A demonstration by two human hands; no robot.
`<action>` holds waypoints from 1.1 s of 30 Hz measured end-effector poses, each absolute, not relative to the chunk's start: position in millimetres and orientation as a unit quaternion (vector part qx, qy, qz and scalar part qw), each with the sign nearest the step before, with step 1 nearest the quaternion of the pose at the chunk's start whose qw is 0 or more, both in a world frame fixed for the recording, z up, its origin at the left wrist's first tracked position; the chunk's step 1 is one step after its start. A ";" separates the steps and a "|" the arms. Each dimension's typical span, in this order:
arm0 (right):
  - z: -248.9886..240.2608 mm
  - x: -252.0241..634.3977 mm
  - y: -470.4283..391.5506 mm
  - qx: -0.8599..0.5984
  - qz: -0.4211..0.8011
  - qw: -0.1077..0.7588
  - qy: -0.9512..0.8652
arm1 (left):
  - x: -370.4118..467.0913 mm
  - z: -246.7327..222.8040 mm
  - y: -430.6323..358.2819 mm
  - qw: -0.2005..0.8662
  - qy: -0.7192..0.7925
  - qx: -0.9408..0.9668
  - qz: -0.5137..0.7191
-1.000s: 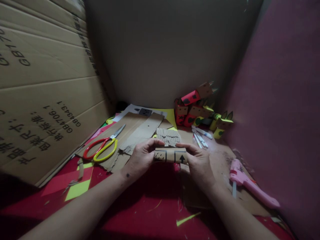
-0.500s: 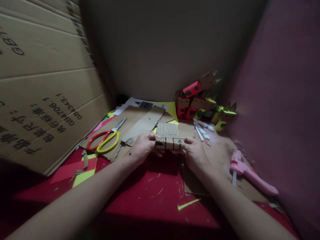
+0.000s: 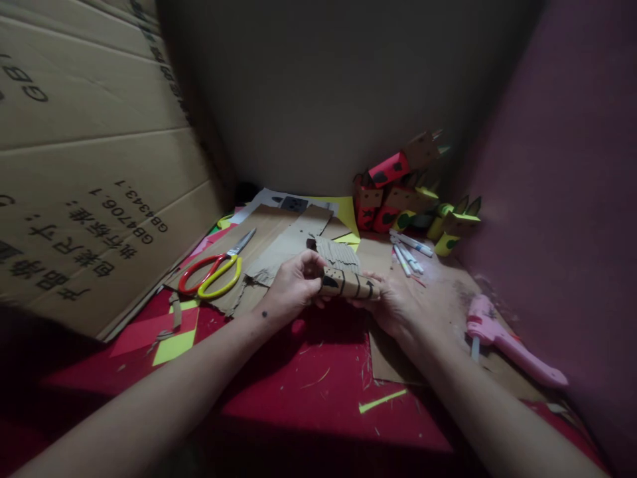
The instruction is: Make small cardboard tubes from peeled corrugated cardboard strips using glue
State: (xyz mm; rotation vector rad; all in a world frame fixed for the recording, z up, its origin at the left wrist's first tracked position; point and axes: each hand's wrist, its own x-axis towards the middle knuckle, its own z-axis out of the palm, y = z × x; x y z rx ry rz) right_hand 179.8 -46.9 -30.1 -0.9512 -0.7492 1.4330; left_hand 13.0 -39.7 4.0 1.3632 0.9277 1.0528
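Between my two hands is a cardboard strip (image 3: 350,285) with black lines, a dark shape and an arrow marked on its brown face. My left hand (image 3: 302,282) pinches its left end with thumb and fingers. Around its right end my right hand (image 3: 391,299) is closed, the fingers partly hidden beneath. The strip is raised over the red cloth (image 3: 303,378) and tilts down to the right. Just behind it shows a piece of ridged corrugated cardboard (image 3: 338,252), whose lower edge the hands and strip hide.
Scissors (image 3: 219,272) with red and yellow handles lie on cardboard sheets at left. A pink glue gun (image 3: 512,342) rests at right. White markers (image 3: 408,255) lie before several cardboard figures (image 3: 388,199). A large carton (image 3: 99,166) stands at left.
The strip has turned so its right end sits lower, and my left thumb and fingers have shifted on its left end. The whole view has moved slightly.
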 end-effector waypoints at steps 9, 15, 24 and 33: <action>-20.6 178.0 -55.8 -0.389 0.638 0.564 -0.353 | 6.0 9.2 -44.3 0.517 0.351 0.654 0.426; -18.0 174.4 -58.5 -0.389 0.635 0.563 -0.359 | 2.1 10.9 -42.6 0.488 0.359 0.680 0.413; -10.6 175.1 -69.3 -0.367 0.641 0.531 -0.414 | -3.0 8.4 -33.6 0.555 0.374 0.631 0.392; -15.3 169.5 -67.2 -0.390 0.641 0.498 -0.435 | 4.5 10.7 -37.6 0.576 0.357 0.618 0.399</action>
